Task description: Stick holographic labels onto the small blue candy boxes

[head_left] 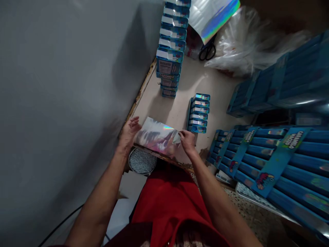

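Note:
A shiny holographic foil sheet (pixel 157 136) lies at the near edge of the beige table (pixel 177 113). My left hand (pixel 129 132) rests at the sheet's left end with fingers curled against it. The sheet's right end is pinched between the fingers of my right hand (pixel 187 140). Just beyond the sheet stands a short row of small blue boxes (pixel 199 113). A tall stack of the same blue boxes (pixel 171 48) rises along the table's left edge by the wall.
A round tin of small grey pellets (pixel 142 161) sits below the table edge by my left wrist. Bundles of flat blue cartons (pixel 267 157) fill the right side. At the back lie black scissors (pixel 207 51), a clear plastic bag (pixel 246 41) and more holographic foil (pixel 213 17).

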Motion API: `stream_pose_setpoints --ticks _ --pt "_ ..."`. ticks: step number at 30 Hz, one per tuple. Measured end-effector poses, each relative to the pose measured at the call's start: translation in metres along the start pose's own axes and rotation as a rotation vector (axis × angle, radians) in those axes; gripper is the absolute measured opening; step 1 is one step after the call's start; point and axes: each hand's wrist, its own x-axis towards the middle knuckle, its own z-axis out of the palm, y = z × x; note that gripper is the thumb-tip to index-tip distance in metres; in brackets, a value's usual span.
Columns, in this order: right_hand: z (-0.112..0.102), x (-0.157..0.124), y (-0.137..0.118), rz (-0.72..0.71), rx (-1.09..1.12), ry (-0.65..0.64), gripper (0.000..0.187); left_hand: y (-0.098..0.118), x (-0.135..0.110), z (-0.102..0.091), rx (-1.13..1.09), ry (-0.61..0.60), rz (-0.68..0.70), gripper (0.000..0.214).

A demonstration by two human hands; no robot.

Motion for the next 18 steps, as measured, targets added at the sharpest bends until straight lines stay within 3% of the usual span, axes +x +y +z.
stream_pose_setpoints --ticks 3,5,7,11,15,18 --pt "0.002 -0.007 -0.018 -0.055 -0.139 0.039 0.032 0.031 -0.016 -0.012 -0.051 -0.075 0.123 0.082" --pt "-0.002 -0.015 -0.034 -0.15 -0.288 0.097 0.049 0.045 -0.027 -0.018 -0.049 -0.125 0.124 0.078" --pt "-0.006 -0.023 -0.047 -0.247 -0.399 0.136 0.052 0.047 -0.032 -0.023 -0.003 -0.085 0.075 0.067" --pt "-0.003 -0.023 -0.053 -0.264 -0.351 0.121 0.033 0.016 -0.017 -0.026 0.173 0.146 -0.009 0.05" --pt "0.022 -0.009 -0.056 -0.279 -0.176 0.035 0.022 -0.023 0.013 -0.02 0.362 0.157 0.054 0.041" --pt "0.045 0.003 -0.078 -0.373 -0.137 0.001 0.022 -0.038 0.033 -0.016 0.41 0.199 0.12 0.037"
